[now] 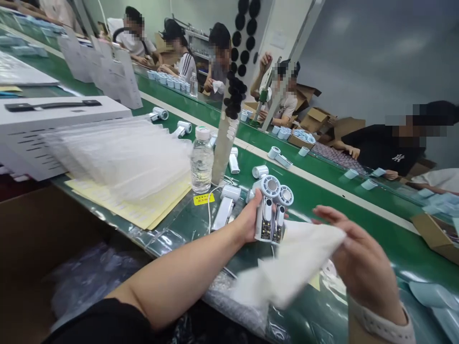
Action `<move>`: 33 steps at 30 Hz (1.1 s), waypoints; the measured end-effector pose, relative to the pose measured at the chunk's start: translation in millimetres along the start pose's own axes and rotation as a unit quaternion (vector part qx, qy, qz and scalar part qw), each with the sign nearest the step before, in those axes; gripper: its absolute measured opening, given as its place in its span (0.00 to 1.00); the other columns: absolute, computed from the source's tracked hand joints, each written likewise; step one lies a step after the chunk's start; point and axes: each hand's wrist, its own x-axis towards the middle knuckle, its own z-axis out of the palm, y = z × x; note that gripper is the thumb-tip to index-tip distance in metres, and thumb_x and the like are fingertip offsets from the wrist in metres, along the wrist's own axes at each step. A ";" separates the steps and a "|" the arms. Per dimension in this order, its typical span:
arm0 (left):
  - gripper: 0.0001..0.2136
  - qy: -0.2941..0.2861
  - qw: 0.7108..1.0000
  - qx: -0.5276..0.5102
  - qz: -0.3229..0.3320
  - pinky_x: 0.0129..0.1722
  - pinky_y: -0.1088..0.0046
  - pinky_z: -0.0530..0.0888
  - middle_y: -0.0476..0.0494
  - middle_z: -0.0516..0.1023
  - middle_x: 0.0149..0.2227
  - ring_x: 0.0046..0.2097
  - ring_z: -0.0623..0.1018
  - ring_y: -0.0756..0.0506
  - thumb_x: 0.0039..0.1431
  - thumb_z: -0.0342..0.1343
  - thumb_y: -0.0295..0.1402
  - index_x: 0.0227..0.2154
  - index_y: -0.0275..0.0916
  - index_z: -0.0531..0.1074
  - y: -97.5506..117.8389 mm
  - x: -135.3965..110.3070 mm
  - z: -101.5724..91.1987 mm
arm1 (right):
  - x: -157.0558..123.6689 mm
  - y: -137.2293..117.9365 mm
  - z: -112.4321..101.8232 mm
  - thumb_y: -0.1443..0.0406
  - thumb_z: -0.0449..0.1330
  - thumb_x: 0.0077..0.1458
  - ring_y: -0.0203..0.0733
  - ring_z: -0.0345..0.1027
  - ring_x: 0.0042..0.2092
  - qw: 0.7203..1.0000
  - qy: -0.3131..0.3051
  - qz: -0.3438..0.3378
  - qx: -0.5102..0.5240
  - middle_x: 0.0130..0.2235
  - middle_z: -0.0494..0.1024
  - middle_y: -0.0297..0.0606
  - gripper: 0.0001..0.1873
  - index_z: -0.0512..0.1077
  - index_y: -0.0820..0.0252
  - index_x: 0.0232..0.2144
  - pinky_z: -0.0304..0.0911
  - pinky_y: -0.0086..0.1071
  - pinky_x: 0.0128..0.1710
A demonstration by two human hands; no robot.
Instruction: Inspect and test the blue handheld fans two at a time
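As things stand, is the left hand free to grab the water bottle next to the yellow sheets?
Probably not. The left hand is shut around two white fans. The water bottle stands upright nearby, the way looking open; the full grip is the snag.

Fingers of the left hand (247,220) hidden behind two fans (271,212); cloth (297,267) in the right hand (360,265) blurred, the wrist cut by the bottom edge.

You face a long green workbench (322,191) with a pale stripe down its length, other people (383,148) seated along its far side before a plain grey wall (376,48), a white pillar (283,24) and open cardboard boxes (317,117).
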 end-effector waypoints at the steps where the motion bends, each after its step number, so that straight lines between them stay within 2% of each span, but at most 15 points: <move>1: 0.33 0.003 1.000 0.006 0.007 0.38 0.66 0.77 0.36 0.80 0.38 0.39 0.80 0.41 0.49 0.55 0.66 0.26 0.34 0.73 1.5 -0.8 3.0 | 4.5 7.8 -14.9 0.62 0.67 0.45 0.53 0.75 0.49 0.998 0.064 0.016 0.010 0.49 0.79 0.43 0.07 0.72 0.54 0.22 0.72 0.43 0.41; 3: 0.32 0.001 0.999 0.032 0.028 0.39 0.67 0.76 0.36 0.81 0.38 0.41 0.81 0.40 0.46 0.58 0.66 0.25 0.34 0.72 3.9 -2.4 9.8 | 10.4 26.6 -25.7 0.61 0.67 0.42 0.49 0.76 0.38 0.990 0.134 0.040 0.011 0.39 0.80 0.40 0.08 0.71 0.54 0.24 0.71 0.41 0.35; 5: 0.32 -0.004 0.998 0.060 0.033 0.39 0.66 0.76 0.35 0.81 0.38 0.42 0.81 0.39 0.44 0.59 0.66 0.25 0.34 0.73 4.7 -3.9 16.0 | 9.2 45.4 -15.4 0.59 0.65 0.45 0.45 0.72 0.29 0.991 0.127 0.041 -0.016 0.28 0.76 0.34 0.08 0.71 0.53 0.27 0.68 0.39 0.29; 6: 0.33 -0.006 0.997 0.070 0.030 0.39 0.65 0.76 0.36 0.81 0.37 0.41 0.81 0.38 0.43 0.59 0.66 0.25 0.35 0.72 4.3 -4.7 18.3 | 6.2 53.1 -5.4 0.58 0.64 0.48 0.44 0.70 0.28 0.992 0.115 0.028 -0.048 0.26 0.75 0.33 0.08 0.71 0.54 0.29 0.67 0.38 0.29; 10: 0.33 0.009 0.995 0.098 0.015 0.35 0.68 0.75 0.40 0.80 0.32 0.34 0.79 0.42 0.42 0.60 0.67 0.24 0.35 0.72 -1.7 -7.6 22.6 | -9.2 65.3 35.0 0.61 0.58 0.59 0.43 0.70 0.33 0.975 0.084 -0.087 -0.185 0.31 0.76 0.36 0.06 0.72 0.55 0.31 0.65 0.37 0.33; 13: 0.33 0.025 0.991 0.129 0.001 0.27 0.73 0.71 0.46 0.75 0.24 0.26 0.74 0.48 0.41 0.60 0.67 0.24 0.35 0.73 -5.8 -9.0 22.8 | -13.2 63.2 45.4 0.64 0.56 0.60 0.42 0.68 0.32 0.967 0.060 -0.128 -0.212 0.29 0.72 0.34 0.07 0.69 0.55 0.29 0.63 0.35 0.31; 19: 0.33 0.018 0.981 0.195 -0.004 0.24 0.74 0.68 0.47 0.72 0.22 0.24 0.71 0.49 0.38 0.60 0.68 0.22 0.36 0.73 -9.0 -8.7 23.8 | -15.8 64.6 40.3 0.65 0.57 0.59 0.40 0.67 0.31 0.975 0.082 -0.090 -0.187 0.28 0.72 0.33 0.08 0.67 0.54 0.27 0.62 0.34 0.31; 25: 0.34 0.008 0.980 0.197 0.003 0.21 0.75 0.64 0.49 0.69 0.19 0.21 0.68 0.50 0.41 0.58 0.69 0.22 0.36 0.73 -10.3 -9.8 25.3 | -19.6 67.0 42.3 0.66 0.58 0.59 0.40 0.67 0.32 0.983 0.106 -0.071 -0.135 0.28 0.71 0.32 0.06 0.67 0.54 0.28 0.62 0.34 0.32; 28: 0.33 0.014 0.981 0.191 0.010 0.24 0.74 0.67 0.48 0.70 0.21 0.23 0.70 0.50 0.39 0.59 0.68 0.21 0.36 0.73 -10.5 -9.4 24.7 | -19.9 65.9 44.7 0.67 0.59 0.58 0.40 0.67 0.32 0.984 0.095 -0.066 -0.135 0.29 0.71 0.31 0.07 0.66 0.54 0.28 0.62 0.34 0.32; 31: 0.32 0.019 0.982 0.186 0.020 0.25 0.73 0.69 0.48 0.71 0.22 0.24 0.71 0.49 0.41 0.59 0.67 0.22 0.36 0.74 -9.1 -8.1 25.4 | -14.2 68.8 37.9 0.64 0.60 0.57 0.40 0.68 0.32 0.985 0.085 -0.019 -0.147 0.29 0.73 0.32 0.06 0.68 0.55 0.27 0.63 0.35 0.33; 33: 0.32 0.019 0.985 0.173 0.021 0.28 0.71 0.72 0.46 0.74 0.24 0.27 0.75 0.47 0.43 0.58 0.67 0.22 0.37 0.72 -6.5 -7.4 28.2 | -7.0 72.9 24.6 0.62 0.61 0.55 0.41 0.68 0.32 0.983 0.091 0.029 -0.156 0.29 0.74 0.33 0.06 0.69 0.55 0.28 0.64 0.36 0.33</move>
